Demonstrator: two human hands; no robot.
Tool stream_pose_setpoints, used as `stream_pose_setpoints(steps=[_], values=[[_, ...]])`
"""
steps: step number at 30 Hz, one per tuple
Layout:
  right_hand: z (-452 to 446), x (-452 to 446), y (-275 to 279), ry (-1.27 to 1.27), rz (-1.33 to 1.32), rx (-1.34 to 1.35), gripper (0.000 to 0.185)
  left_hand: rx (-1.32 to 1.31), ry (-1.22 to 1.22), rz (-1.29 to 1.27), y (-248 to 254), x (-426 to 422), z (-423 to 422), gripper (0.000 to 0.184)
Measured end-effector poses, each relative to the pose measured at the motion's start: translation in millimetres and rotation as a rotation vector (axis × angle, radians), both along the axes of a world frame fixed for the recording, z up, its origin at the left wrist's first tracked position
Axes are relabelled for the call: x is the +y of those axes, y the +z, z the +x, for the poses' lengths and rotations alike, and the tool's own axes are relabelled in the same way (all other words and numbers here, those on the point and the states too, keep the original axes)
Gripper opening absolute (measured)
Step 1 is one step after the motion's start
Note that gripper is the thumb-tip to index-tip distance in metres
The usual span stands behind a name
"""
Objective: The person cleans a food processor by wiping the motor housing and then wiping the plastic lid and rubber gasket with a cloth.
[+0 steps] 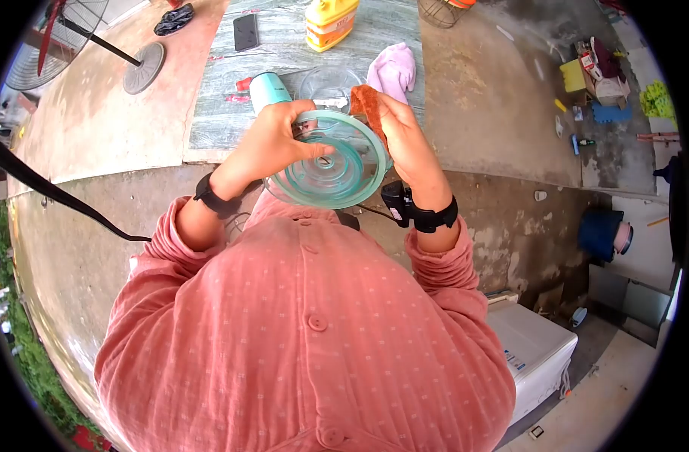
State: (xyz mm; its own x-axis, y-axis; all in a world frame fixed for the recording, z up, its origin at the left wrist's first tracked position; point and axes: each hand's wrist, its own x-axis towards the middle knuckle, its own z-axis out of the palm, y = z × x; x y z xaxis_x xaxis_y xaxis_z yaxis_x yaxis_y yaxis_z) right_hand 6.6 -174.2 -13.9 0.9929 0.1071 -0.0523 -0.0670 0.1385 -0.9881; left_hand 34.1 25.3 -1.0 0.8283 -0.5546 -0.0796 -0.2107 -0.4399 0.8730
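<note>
My left hand (271,142) grips the left rim of a round, clear, green-tinted dish (337,197), thumb across its inner side. The dish is held tilted in front of my chest, with rings showing in its middle. My right hand (411,145) is closed on a rust-orange cloth (368,105), which touches the upper right rim of the dish; some of its fingers are hidden. Just beyond my hands, a teal cup (269,90) leans on the table beside a clear round vessel (331,77). A lilac cloth (393,68) lies crumpled near my right hand.
On the grey-green table (216,124) are a yellow jug (332,24), a phone (246,32) and a small red object (243,83). A fan stand (144,68) is at the far left. A white appliance (537,350) stands to my right.
</note>
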Motion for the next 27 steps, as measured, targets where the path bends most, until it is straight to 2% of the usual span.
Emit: stream_pose_setpoints(steps=[2, 3, 5, 6, 8, 10, 12, 13, 14, 16, 17, 19, 22, 25, 27], values=[[2.8, 0.4, 4.7, 0.100, -0.187, -0.141, 0.022, -0.024, -0.009, -0.012, 5.3, -1.5, -1.9, 0.031], [2.5, 1.7, 3.6, 0.101, -0.188, -0.139, 0.022, -0.046, -0.017, -0.021, 7.0, -1.6, -4.0, 0.031], [1.7, 3.2, 1.3, 0.148, -0.617, -0.333, 0.022, -0.075, -0.052, -0.023, 5.4, -2.2, -4.5, 0.033], [2.1, 2.8, 5.3, 0.148, -0.617, -0.332, 0.022, -0.107, -0.089, -0.025, 4.8, -2.9, -3.8, 0.034], [1.8, 1.9, 16.9, 0.231, -0.482, -0.072, 0.022, -0.074, -0.038, -0.061, 2.5, -3.7, -6.6, 0.034], [1.7, 3.2, 10.9, 0.183, -0.420, -0.144, 0.021, -0.036, 0.012, -0.096, -5.4, -1.0, -5.2, 0.033], [1.3, -0.9, 17.2, 0.058, -0.170, -0.017, 0.021, 0.157, 0.139, -0.218, -13.8, 3.3, 4.7, 0.031], [-0.1, -5.9, 13.5, 0.093, -0.168, -0.028, 0.020, 0.247, 0.139, -0.383, -6.1, 2.6, 4.5, 0.026], [-1.2, -1.3, 11.6, 0.094, -0.168, -0.032, 0.020, 0.243, 0.139, -0.383, -6.9, 1.9, 5.5, 0.026], [-5.5, 12.4, 6.8, -0.142, 0.132, -0.054, 0.018, 0.150, 0.199, -0.344, -11.3, 2.9, 3.1, 0.027], [-5.1, 8.2, 0.4, -0.086, 0.156, -0.107, 0.016, 0.150, 0.199, -0.343, -11.3, 3.0, 2.4, 0.027], [-7.3, 13.5, -11.4, -0.149, 0.197, -0.130, 0.015, 0.311, 0.250, -0.575, -11.5, 1.7, 2.0, 0.031], [-15.7, 25.9, -13.3, -0.209, 0.323, -0.164, 0.012, 0.391, 0.278, -0.631, -11.4, 4.0, -0.4, 0.035], [-27.9, 34.5, -9.2, -0.265, 0.387, -0.144, 0.026, 0.433, 0.332, -0.698, -18.0, 4.4, 0.7, 0.034], [-31.7, 35.2, -8.0, -0.275, 0.396, -0.127, 0.028, 0.446, 0.336, -0.705, -21.0, 3.5, -2.1, 0.034]])
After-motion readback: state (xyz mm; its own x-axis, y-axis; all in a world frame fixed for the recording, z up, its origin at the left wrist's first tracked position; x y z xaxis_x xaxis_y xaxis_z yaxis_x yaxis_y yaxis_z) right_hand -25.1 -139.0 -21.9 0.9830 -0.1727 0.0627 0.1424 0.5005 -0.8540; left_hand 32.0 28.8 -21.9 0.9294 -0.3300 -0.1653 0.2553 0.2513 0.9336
